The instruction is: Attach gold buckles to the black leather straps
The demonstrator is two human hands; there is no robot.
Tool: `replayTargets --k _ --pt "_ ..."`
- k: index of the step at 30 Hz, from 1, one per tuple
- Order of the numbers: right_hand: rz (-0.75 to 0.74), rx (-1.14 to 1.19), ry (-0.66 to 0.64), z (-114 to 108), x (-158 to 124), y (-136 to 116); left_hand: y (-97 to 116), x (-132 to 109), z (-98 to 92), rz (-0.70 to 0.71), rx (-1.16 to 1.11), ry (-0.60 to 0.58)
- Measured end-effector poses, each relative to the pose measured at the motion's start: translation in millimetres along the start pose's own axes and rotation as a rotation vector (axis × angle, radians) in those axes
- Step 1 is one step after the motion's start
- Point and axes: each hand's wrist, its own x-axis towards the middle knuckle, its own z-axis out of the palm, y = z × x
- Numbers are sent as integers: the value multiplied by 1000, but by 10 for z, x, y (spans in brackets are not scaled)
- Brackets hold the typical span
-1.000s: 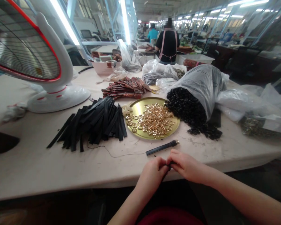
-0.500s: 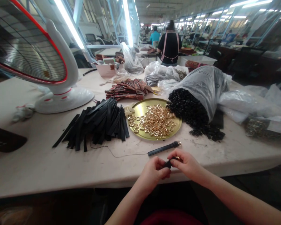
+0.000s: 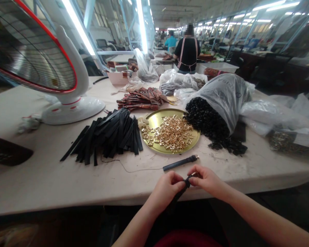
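My left hand (image 3: 167, 186) and my right hand (image 3: 206, 179) meet at the table's near edge, both pinched on one thin black strap (image 3: 181, 192) that runs down between them; a small gold buckle shows at its top end by my right fingers. Just beyond them a finished black strap with a gold buckle (image 3: 180, 162) lies on the table. Further back stand a round gold tray (image 3: 157, 120) heaped with gold buckles (image 3: 172, 133), a fan-shaped pile of black straps (image 3: 110, 135) to its left, and a spill of small black loops (image 3: 208, 123) from a grey plastic bag (image 3: 225, 94).
A white desk fan with a red ring (image 3: 48, 72) stands at the left. Brown-red straps (image 3: 141, 97) and more plastic bags (image 3: 273, 113) lie behind and to the right. A loose thread (image 3: 134, 169) crosses the table. A person in a black top with an apron (image 3: 187, 51) stands far back.
My hands have lifted slightly and drawn the strap up between them; the gold buckle at its end now shows by my right fingers. The view shifted a little rightward.
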Motion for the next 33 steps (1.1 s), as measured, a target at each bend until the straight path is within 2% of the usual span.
replayTargets --k 6,12,15,17,19,21,23,25,27,30,33 --pt "65 182 -63 83 -18 -17 45 22 81 79 136 77" --pt "-3 127 37 89 45 -67 -89 68 20 70 48 -45" --pt "-47 80 78 78 84 -122 -105 136 29 49 89 -39" --pt "-52 65 96 52 139 -132 -53 222 36 103 198 -14" --pt "-77 -2 136 -9 232 -110 26 332 27 217 420 40" --pt "-146 -149 236 -105 361 -59 98 439 -3 303 645 134" --pt "-240 -352 352 -209 499 17 136 510 -54 323 773 217" --pt "-313 -540 414 -287 609 118 138 532 -145 325 813 240" --pt "-355 -645 419 -321 667 232 124 531 -313 286 885 268" --pt "-393 -663 428 -308 685 381 124 591 -743 129 996 401" --pt "-390 -656 459 -288 686 455 153 778 -1237 -67 1026 545"
